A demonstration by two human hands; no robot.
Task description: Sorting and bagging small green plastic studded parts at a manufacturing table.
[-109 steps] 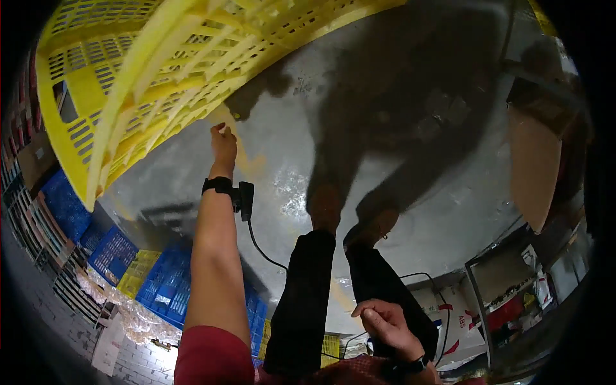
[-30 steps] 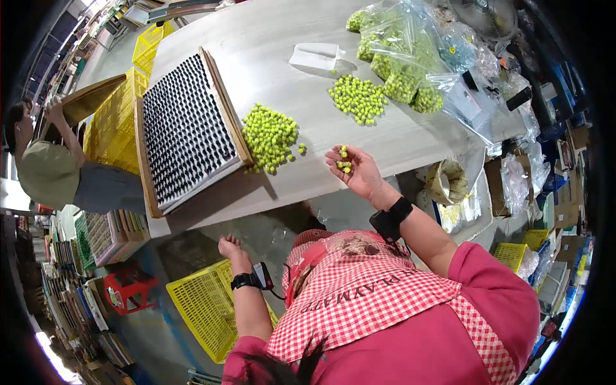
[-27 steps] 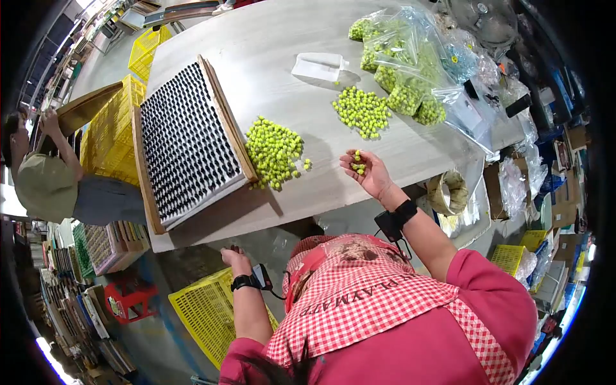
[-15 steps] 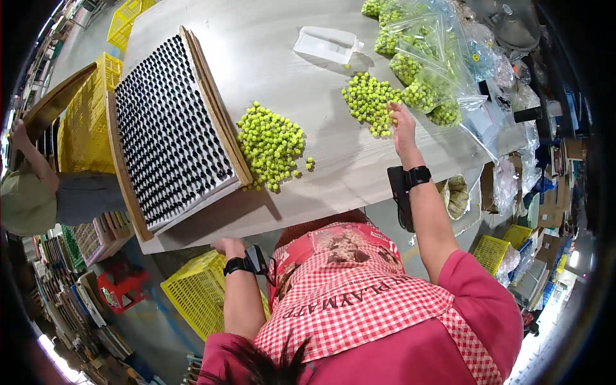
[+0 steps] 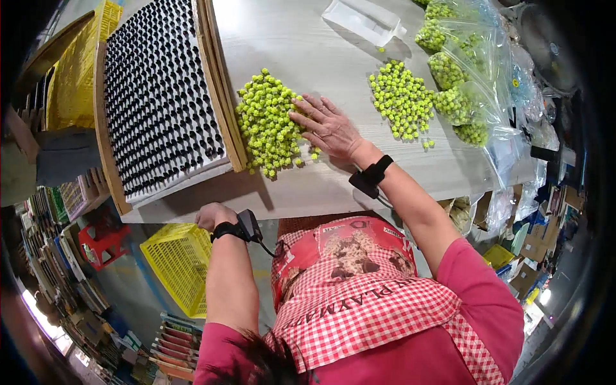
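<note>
My right hand (image 5: 330, 130) lies palm down with its fingers spread, touching the right side of a heap of small yellow-green bead-like pieces (image 5: 266, 122). Just below the table's near edge is my left hand (image 5: 215, 217), its fingers curled in and its palm hidden. A wooden-framed tray (image 5: 168, 96) stands left of the heap, its white face covered in rows of black pegs. Farther right lies a second, flatter heap of the same green pieces (image 5: 402, 99).
Clear plastic bags of green pieces (image 5: 459, 77) crowd the table's right side. A translucent bottle-shaped scoop (image 5: 362, 22) lies at the back. Yellow crates (image 5: 179, 266) and a red stool (image 5: 102, 244) stand on the floor. Another person's arm (image 5: 22, 135) shows at far left.
My right hand has moved left from the flatter heap to the heap beside the tray, its fingers now spread. The view has shifted; my left hand stays near the table edge.
</note>
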